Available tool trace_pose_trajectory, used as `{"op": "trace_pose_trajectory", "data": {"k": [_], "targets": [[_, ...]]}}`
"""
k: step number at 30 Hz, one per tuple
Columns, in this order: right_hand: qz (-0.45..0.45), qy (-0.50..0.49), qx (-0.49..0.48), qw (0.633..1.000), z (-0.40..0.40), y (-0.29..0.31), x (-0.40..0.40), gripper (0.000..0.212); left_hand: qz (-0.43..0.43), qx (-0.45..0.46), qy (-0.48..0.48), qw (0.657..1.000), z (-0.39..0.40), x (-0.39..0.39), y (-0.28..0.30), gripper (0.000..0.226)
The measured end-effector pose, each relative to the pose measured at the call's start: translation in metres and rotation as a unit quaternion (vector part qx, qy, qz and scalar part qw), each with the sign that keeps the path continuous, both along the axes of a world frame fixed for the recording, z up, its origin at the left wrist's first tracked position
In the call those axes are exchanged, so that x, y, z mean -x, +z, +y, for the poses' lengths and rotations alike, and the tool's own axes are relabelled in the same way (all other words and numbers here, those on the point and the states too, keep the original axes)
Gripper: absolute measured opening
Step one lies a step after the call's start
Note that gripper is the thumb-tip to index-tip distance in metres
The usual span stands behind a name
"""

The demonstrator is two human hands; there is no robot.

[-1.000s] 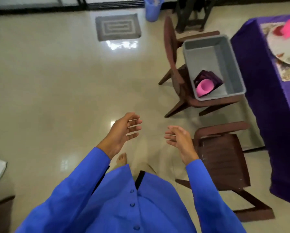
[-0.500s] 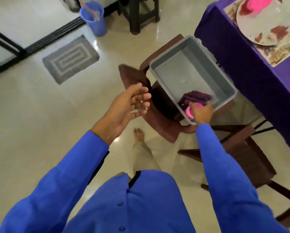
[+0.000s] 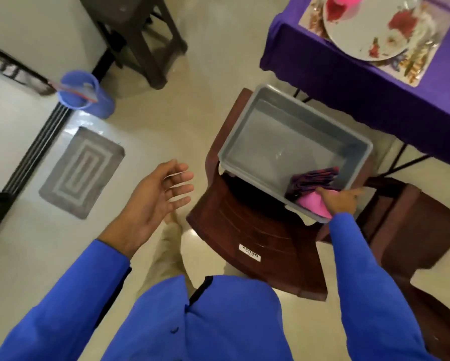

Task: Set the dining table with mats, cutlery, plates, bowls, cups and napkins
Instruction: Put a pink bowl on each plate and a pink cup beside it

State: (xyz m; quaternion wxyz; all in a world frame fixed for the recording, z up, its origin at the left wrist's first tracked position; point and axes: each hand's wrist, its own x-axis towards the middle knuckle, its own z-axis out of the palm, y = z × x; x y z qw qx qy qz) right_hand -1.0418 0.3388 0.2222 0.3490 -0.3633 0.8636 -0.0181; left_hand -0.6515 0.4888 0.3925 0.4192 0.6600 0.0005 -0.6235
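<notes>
A grey plastic tub [image 3: 247, 131] sits on a brown chair [image 3: 247, 230]. In its near corner lie folded purple napkins [image 3: 313, 179] and a pink cup [image 3: 313, 205]. My right hand [image 3: 338, 200] is inside the tub and grips the pink cup, with one finger stretched out towards the tub wall. My left hand [image 3: 157, 201] hovers over the floor left of the chair, palm up and fingers relaxed, holding nothing. At the top right, the purple-clothed table [image 3: 348, 74] carries a patterned mat [image 3: 414, 66], a plate [image 3: 375, 29] and a pink item [image 3: 348, 0].
A second brown chair [image 3: 411, 230] stands to the right, under the table edge. A blue bucket [image 3: 84, 93] and a grey floor mat [image 3: 82, 171] lie to the left. A dark stool [image 3: 138, 35] stands at the back.
I have leaned closer over the tub. My right hand went from the air in front of me into the tub and took hold of the pink cup. My left hand stayed open.
</notes>
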Motion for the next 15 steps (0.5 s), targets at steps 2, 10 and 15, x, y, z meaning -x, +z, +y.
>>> {"op": "trace_pose_trajectory", "data": {"k": [2,10,15], "targets": [[-0.021,0.006,0.031,0.999,-0.004,0.042,-0.014,0.089,-0.007,-0.001,-0.040,0.999,-0.024,-0.027,-0.010,0.030],[-0.427,-0.050,0.011,0.903,0.004,0.160,-0.196,0.081,-0.043,0.055,-0.458,0.886,-0.113,-0.134,-0.005,0.043],[-0.480,0.010,0.051,0.876,-0.010,0.192,-0.328,0.051,0.107,0.058,-0.478,0.870,-0.154,-0.188,0.013,0.060]]}}
